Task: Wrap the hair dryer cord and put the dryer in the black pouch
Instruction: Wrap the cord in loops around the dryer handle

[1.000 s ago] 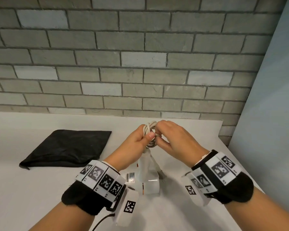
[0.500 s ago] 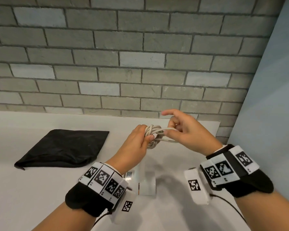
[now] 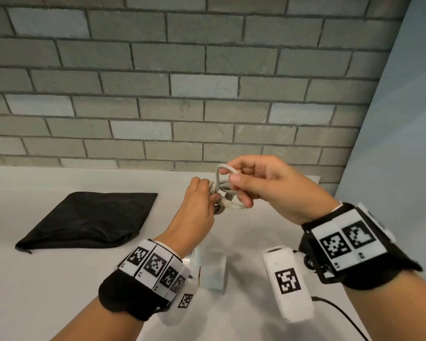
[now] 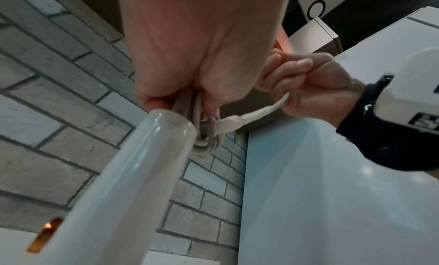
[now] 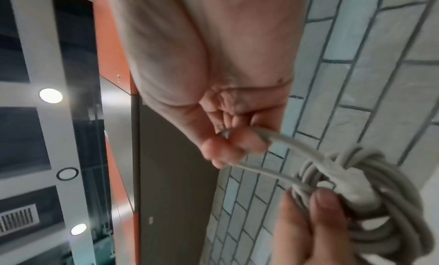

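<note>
The white hair dryer hangs in the air below my left hand, its pale handle filling the left wrist view. The light grey cord is coiled into a bundle that my left hand grips at the handle's end. My right hand pinches a loop of the cord's loose end and holds it just above and right of the bundle. The black pouch lies flat on the white table to the left, apart from both hands.
A grey brick wall runs along the table's back edge. A pale blue panel stands close on the right. A thin black cable trails from my right wrist over the table.
My right hand has swung from right of the bundle to above it, lifting a loop of the cord's end. Both hands have risen a little with the dryer.
</note>
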### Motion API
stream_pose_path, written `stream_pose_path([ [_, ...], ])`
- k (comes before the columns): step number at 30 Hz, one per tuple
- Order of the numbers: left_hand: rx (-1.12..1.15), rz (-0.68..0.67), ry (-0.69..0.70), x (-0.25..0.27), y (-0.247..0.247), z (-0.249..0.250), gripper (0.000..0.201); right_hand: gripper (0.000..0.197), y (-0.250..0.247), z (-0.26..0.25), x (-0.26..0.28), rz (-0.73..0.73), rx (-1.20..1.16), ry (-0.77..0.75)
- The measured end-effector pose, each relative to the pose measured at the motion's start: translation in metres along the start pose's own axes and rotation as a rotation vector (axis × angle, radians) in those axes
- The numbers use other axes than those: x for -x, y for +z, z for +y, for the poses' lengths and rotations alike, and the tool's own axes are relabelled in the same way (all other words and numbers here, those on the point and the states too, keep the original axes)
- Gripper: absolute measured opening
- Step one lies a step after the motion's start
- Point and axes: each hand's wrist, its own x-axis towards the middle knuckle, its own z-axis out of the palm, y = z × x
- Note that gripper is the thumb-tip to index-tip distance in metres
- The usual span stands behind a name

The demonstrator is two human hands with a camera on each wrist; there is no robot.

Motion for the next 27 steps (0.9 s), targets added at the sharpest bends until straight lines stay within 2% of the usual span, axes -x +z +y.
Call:
stream_pose_path([
  [2,-0.031,-0.007,0.001,0.000,0.001,-0.001,0.012,0.014,0.001,0.003,-0.003,0.129,0.127,-0.069],
  [5,-0.043,-0.045,0.009,0.000,0.003,0.001,0.011,0.022,0.004,0.013,-0.010,0.477,0.770,-0.382],
  [6,-0.028,-0.051,0.009,0.000,0.003,0.002,0.012,0.026,0.008,0.017,-0.012,0.538,0.940,-0.460],
  [8,0.022,-0.069,-0.005,-0.001,0.004,0.003,0.015,0.029,0.018,0.019,-0.014,0.599,1.071,-0.506],
  [10,0.074,-0.096,-0.036,-0.002,0.003,0.001,0.018,0.028,0.022,0.015,-0.016,0.592,1.029,-0.449],
  [14,0.112,-0.095,-0.065,-0.002,-0.004,-0.005,0.019,0.020,0.013,0.003,-0.020,0.363,0.730,-0.243],
  [15,0.127,-0.102,-0.068,-0.001,-0.006,-0.004,0.019,0.019,0.010,0.002,-0.021,0.367,0.667,-0.224],
  [19,0.127,-0.118,-0.101,0.000,-0.007,0.000,0.018,0.009,0.004,0.008,-0.017,0.548,0.502,-0.259],
  [21,0.079,-0.111,-0.103,-0.003,-0.008,-0.002,0.018,0.010,0.001,0.010,-0.014,0.514,0.537,-0.279],
  [23,0.025,-0.121,-0.102,-0.006,-0.012,-0.004,0.020,0.018,-0.010,0.015,-0.012,0.489,0.693,-0.289],
  [27,0.062,-0.176,-0.083,-0.006,-0.019,-0.003,0.017,0.017,-0.038,0.029,-0.004,0.485,0.883,-0.228],
])
